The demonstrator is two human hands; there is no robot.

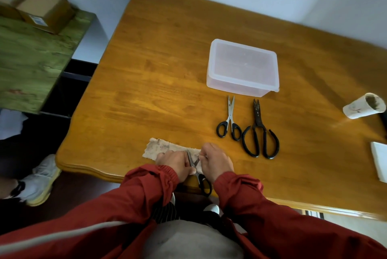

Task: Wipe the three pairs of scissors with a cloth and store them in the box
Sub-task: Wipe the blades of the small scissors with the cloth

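Honey-coloured wood makes the tabletop (167, 70), and at its near edge lies a stained cloth (159, 149). On it rest the black-handled scissors (204, 183), blades parted. The left grip (176, 164) curls around them near the pivot, while the right grip (216, 160) pinches the cloth against a blade. Farther out, the small scissors (229, 120) and the large black scissors (259, 133) lie side by side, tips pointing at the translucent box (243, 68), its lid on. A paper cup (364, 105) lies tipped at the right.
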